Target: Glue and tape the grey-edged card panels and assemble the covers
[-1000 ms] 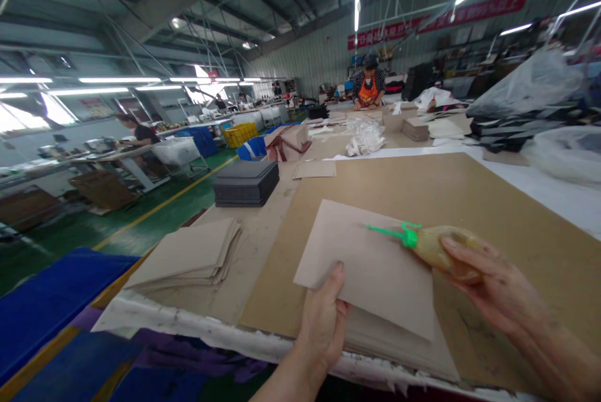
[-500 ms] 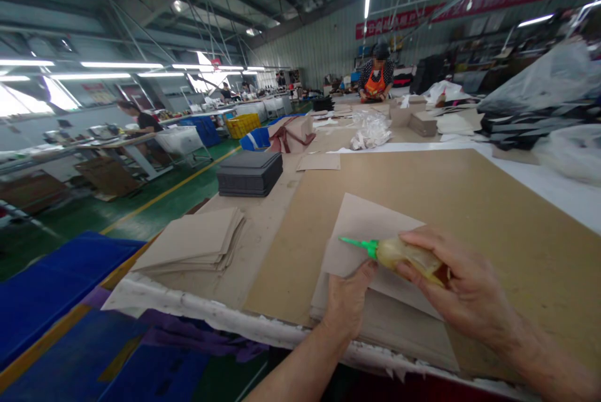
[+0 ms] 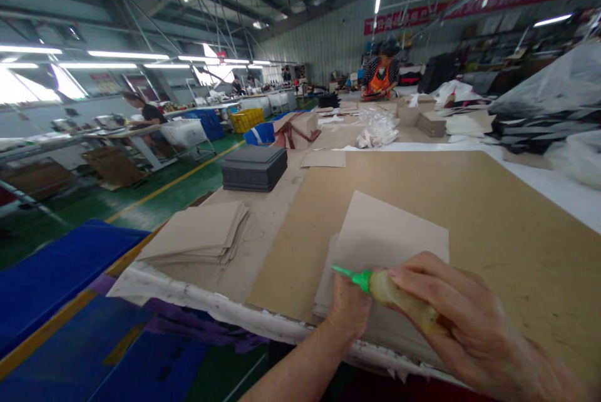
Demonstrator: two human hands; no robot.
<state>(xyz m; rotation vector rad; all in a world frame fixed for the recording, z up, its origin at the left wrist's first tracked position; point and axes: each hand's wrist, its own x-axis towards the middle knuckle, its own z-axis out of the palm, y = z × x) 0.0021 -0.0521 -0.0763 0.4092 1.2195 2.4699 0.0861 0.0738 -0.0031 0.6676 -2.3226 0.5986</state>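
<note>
My right hand (image 3: 469, 317) is wrapped round a squeeze glue bottle (image 3: 402, 299) with yellowish contents. Its long green nozzle (image 3: 361, 279) points left, over the near left edge of a beige board sheet (image 3: 394, 226). My left hand (image 3: 350, 311) grips that sheet at its near edge; the bottle and nozzle cover part of its fingers. Underneath lies a stack of similar sheets (image 3: 325, 294), partly hidden by the held sheet and my hands.
A loose pile of beige sheets (image 3: 195, 233) lies at the table's left. Behind it stands a dark grey stack (image 3: 254, 170). One beige piece (image 3: 323, 159) and crumpled clear plastic (image 3: 377, 128) lie farther back. Across the table is a person in an orange apron (image 3: 379, 82).
The bottle has come nearer to me and down, its nozzle shifting from above the sheet's middle to its near left edge. The sheet shows more of its far right corner.
</note>
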